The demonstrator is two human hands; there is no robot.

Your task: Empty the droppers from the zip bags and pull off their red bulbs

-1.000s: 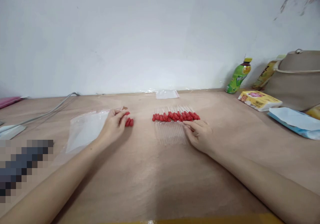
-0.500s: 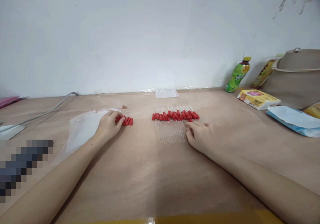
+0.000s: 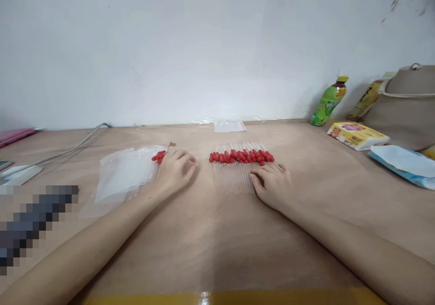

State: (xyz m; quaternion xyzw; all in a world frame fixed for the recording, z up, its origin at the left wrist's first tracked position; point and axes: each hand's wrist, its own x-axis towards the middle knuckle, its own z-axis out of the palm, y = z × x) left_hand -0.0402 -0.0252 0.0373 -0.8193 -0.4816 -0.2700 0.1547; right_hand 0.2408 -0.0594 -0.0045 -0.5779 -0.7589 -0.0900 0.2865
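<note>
Loose red rubber bulbs (image 3: 158, 157) lie just beyond the knuckles of my left hand (image 3: 175, 171), partly covered by it. Its fingers are curled, and whatever they hold is hidden. To the right, a row of red rubber bulbs (image 3: 242, 156) crosses the middle of the table, with pale thin tubes (image 3: 234, 146) behind them. In front of that row, clear thin tubes (image 3: 233, 179) lie side by side. My right hand (image 3: 273, 185) rests at their right end, thumb and forefinger drawn close together by the last tubes. What sits between these fingertips is too small to make out.
Clear plastic bags (image 3: 118, 178) lie at left, near a grey cable (image 3: 76, 147). A small bag (image 3: 229, 126) is by the wall. Right side: a green bottle (image 3: 328, 102), a yellow tissue pack (image 3: 358, 135), a blue-and-white packet (image 3: 404, 162) and a beige bag (image 3: 404, 108).
My left hand has moved right from the loose bulbs, baring some at its left side. My right hand has stayed by the clear tubes. The view has shifted slightly.
</note>
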